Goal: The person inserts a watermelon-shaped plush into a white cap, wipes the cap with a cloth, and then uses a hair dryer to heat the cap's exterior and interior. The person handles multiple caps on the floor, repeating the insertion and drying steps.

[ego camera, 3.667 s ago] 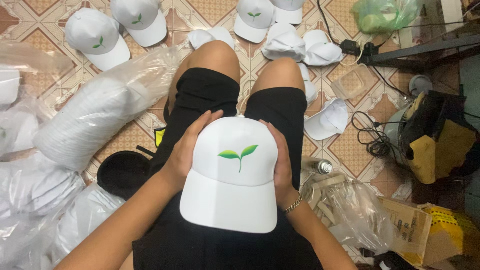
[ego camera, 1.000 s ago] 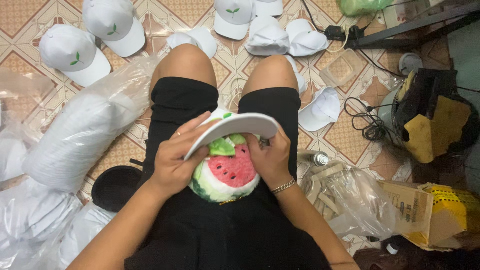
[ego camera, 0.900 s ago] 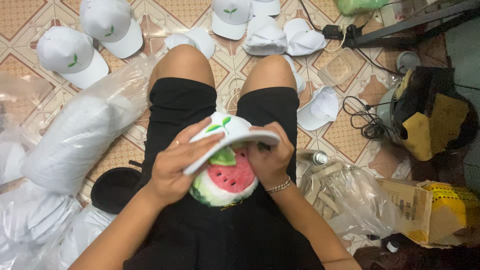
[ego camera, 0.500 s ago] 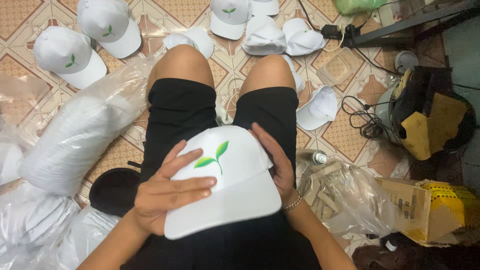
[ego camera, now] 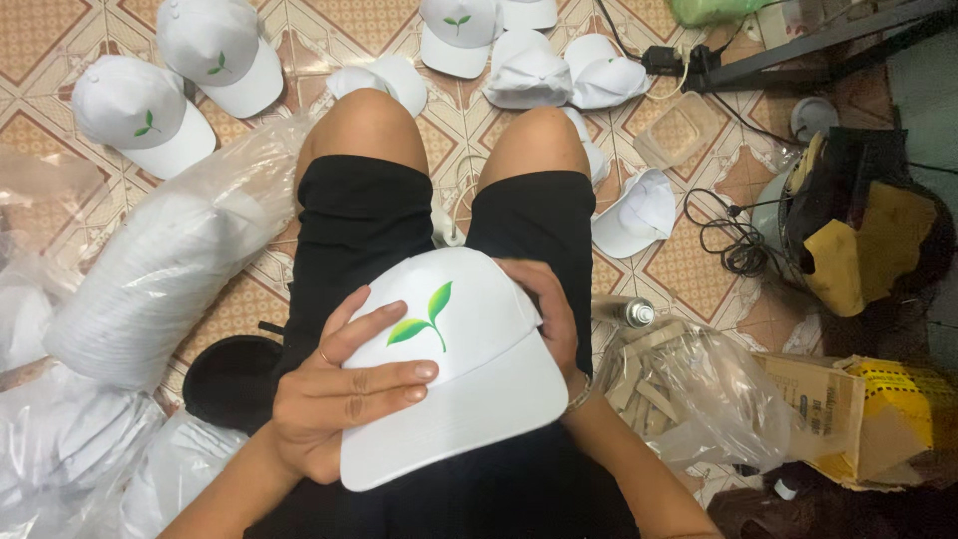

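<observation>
Hands — left [ego camera: 334,399], right [ego camera: 547,314] — clasp white cap [ego camera: 454,384]; plastic bag [ego camera: 165,265] holds caps.

Even, soft indoor light from above; scene moderately bright. White fabric cap with green sprout print [ego camera: 454,379] near overexposed, little texture left. Glare streaks on clear plastic bags of stacked caps [ego camera: 160,269]. Right side around dark machine with yellow cloth [ego camera: 858,240] dimmer, shadowed. Focus sharp centre; slight softness, wide-angle stretch at edges.
</observation>
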